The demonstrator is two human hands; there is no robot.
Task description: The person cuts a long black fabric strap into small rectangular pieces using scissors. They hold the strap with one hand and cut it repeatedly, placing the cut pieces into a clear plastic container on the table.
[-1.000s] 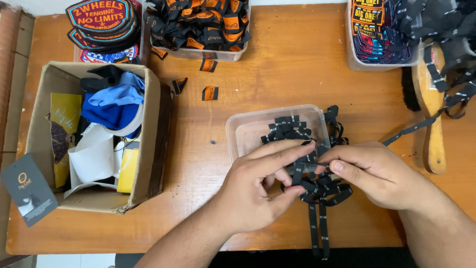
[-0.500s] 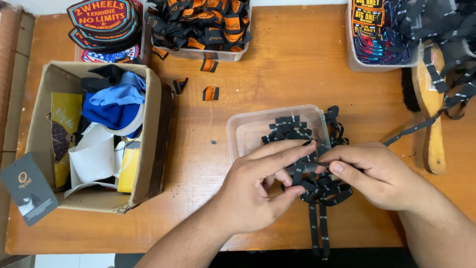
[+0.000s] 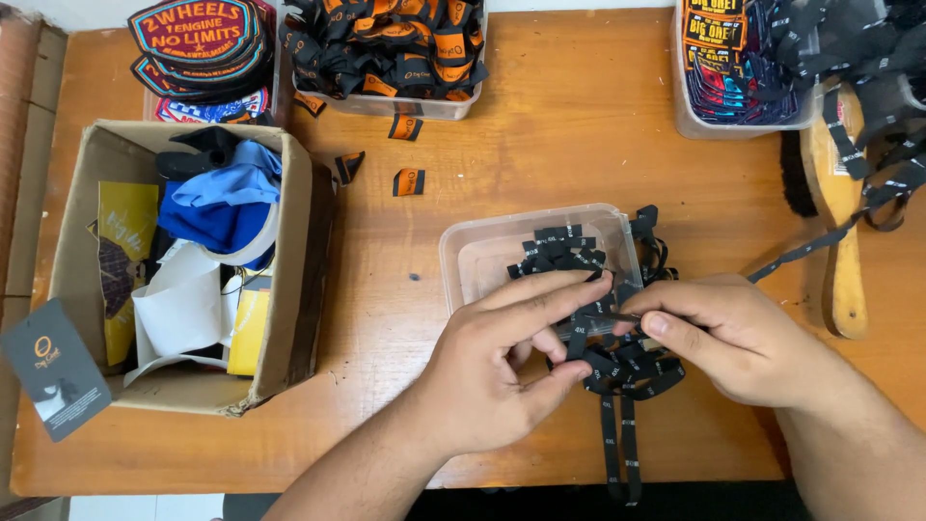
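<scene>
Black label strips (image 3: 617, 362): a tangled bundle at the near middle of the bench (image 3: 540, 145), spilling from a clear plastic tub (image 3: 463, 256), two ends trailing over the near edge. Left hand (image 3: 497, 371): grip closed on the bundle, thumb under, fingers over. Right hand (image 3: 738, 338): grip pinching one strip against the left fingertips. Left: cardboard box (image 3: 294, 280) of cloth and paper. Far: tub of orange-black labels (image 3: 386, 48). Right: wooden brush (image 3: 839, 222).

Cardboard box (image 3: 299, 280) left of plastic tub (image 3: 463, 256), brush (image 3: 837, 222) right
</scene>
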